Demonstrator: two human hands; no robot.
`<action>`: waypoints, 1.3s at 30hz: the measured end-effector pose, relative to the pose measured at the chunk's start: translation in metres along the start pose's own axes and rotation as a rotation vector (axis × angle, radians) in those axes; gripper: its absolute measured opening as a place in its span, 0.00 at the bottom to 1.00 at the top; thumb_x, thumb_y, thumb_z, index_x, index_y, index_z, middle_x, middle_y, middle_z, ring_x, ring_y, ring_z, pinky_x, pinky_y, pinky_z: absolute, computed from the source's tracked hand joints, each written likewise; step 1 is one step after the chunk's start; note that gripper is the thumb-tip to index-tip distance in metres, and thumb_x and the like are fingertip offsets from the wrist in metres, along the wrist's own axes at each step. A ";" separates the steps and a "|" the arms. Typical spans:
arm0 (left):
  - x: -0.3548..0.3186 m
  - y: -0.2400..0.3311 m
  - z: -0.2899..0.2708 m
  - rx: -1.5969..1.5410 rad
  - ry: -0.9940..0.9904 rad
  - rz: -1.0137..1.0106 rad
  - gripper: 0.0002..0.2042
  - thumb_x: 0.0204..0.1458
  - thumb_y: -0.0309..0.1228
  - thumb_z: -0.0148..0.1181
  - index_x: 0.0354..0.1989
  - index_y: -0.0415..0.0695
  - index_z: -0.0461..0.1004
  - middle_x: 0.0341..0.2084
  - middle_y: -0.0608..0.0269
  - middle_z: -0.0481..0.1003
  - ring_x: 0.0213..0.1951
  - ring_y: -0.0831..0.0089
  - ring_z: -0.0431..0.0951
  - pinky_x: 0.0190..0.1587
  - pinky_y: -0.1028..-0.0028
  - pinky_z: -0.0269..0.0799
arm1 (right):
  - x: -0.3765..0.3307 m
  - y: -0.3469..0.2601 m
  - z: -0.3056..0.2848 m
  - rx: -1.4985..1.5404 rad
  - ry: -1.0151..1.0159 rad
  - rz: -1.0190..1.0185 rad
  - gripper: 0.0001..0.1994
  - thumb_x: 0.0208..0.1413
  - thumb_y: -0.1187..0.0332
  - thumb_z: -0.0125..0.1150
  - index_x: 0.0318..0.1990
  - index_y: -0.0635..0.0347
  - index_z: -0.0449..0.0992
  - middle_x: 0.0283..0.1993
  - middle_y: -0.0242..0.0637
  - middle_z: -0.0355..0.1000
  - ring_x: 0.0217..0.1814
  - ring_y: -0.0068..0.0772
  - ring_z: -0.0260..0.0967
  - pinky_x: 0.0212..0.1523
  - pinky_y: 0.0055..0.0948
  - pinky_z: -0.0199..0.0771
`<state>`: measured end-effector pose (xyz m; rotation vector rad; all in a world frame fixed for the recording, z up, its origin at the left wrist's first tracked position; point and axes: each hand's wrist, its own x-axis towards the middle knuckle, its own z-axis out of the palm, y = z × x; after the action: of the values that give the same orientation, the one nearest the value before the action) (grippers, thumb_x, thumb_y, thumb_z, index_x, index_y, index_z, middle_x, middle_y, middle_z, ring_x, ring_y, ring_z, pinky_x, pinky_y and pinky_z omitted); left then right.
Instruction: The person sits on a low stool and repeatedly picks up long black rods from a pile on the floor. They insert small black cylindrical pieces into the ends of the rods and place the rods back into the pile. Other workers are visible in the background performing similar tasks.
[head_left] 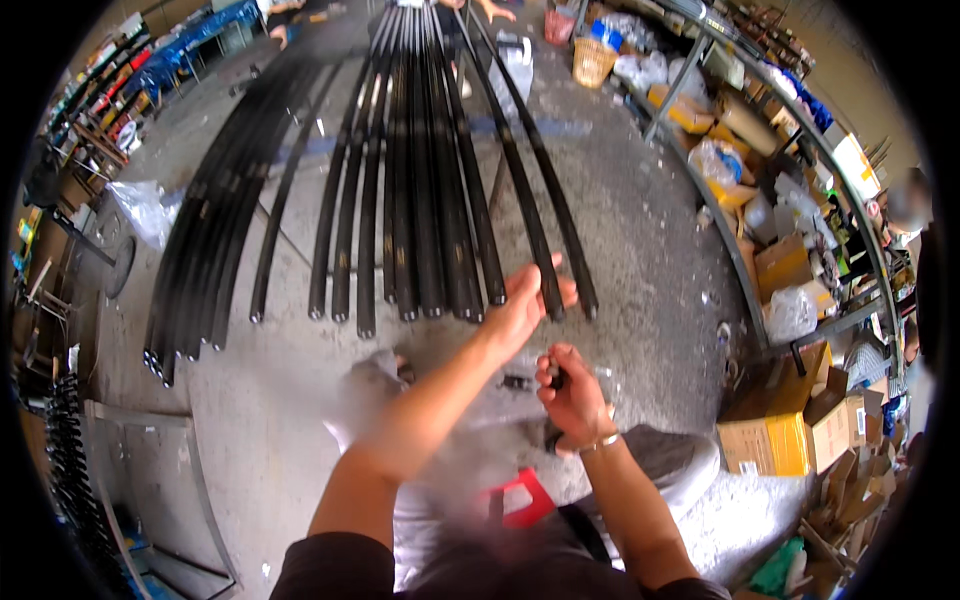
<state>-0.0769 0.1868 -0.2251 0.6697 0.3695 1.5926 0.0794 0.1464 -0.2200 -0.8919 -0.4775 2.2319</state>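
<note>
Several long black rods (430,200) lie side by side, stretching away from me, their near ends toward my lap. My left hand (520,305) is closed round the near end of one rod (528,220) on the right side of the row. Just to its right lies another rod (565,220), close to my left fingertips. Below these ends, my right hand (577,395) is closed on a small dark piece (557,377), mostly hidden by the fingers. A denser group of black rods (215,220) lies on the left.
A metal shelf frame (725,225) on the right holds bags and cartons. An open cardboard box (775,435) stands at its near end. At left is a metal-framed stand (140,415). Near my lap is a red object (525,500). A co-worker's hand (495,11) shows beyond the rods.
</note>
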 end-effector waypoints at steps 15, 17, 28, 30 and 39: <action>-0.022 0.026 -0.034 -0.271 0.328 -0.075 0.19 0.54 0.39 0.55 0.51 0.45 0.67 0.38 0.62 0.75 0.42 0.71 0.74 0.44 0.70 0.69 | 0.117 0.120 -0.200 0.172 0.593 0.314 0.06 0.58 0.70 0.48 0.37 0.63 0.65 0.37 0.40 0.63 0.35 0.42 0.63 0.45 0.53 0.71; -0.022 0.037 -0.029 -0.243 0.330 -0.041 0.20 0.55 0.40 0.55 0.52 0.44 0.66 0.39 0.62 0.75 0.42 0.71 0.74 0.44 0.70 0.70 | 0.121 0.124 -0.197 0.111 0.689 0.334 0.09 0.57 0.68 0.48 0.42 0.62 0.64 0.42 0.41 0.61 0.39 0.46 0.61 0.46 0.58 0.68; -0.017 0.030 -0.031 -0.282 0.122 -0.027 0.28 0.52 0.43 0.57 0.59 0.43 0.60 0.35 0.64 0.73 0.40 0.73 0.74 0.46 0.68 0.71 | 0.079 0.077 -0.151 -0.507 0.373 0.384 0.18 0.56 0.61 0.52 0.50 0.62 0.63 0.45 0.41 0.64 0.46 0.47 0.67 0.43 0.46 0.73; -0.017 0.029 -0.029 -0.321 0.062 -0.045 0.27 0.52 0.43 0.57 0.58 0.42 0.61 0.35 0.65 0.73 0.39 0.74 0.73 0.47 0.67 0.71 | 0.066 0.062 -0.143 -0.604 0.252 0.358 0.18 0.55 0.60 0.54 0.48 0.63 0.65 0.42 0.40 0.67 0.42 0.42 0.70 0.42 0.40 0.75; -0.023 0.030 -0.036 -0.271 0.091 -0.028 0.23 0.52 0.44 0.56 0.51 0.41 0.67 0.33 0.64 0.73 0.38 0.73 0.73 0.47 0.66 0.71 | 0.047 0.069 -0.167 -0.609 0.344 0.163 0.16 0.55 0.63 0.53 0.48 0.62 0.67 0.38 0.40 0.71 0.39 0.36 0.72 0.37 0.35 0.75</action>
<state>-0.1224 0.1653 -0.2394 0.3845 0.2226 1.6135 0.1412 0.1448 -0.3960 -1.6425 -0.9690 2.0290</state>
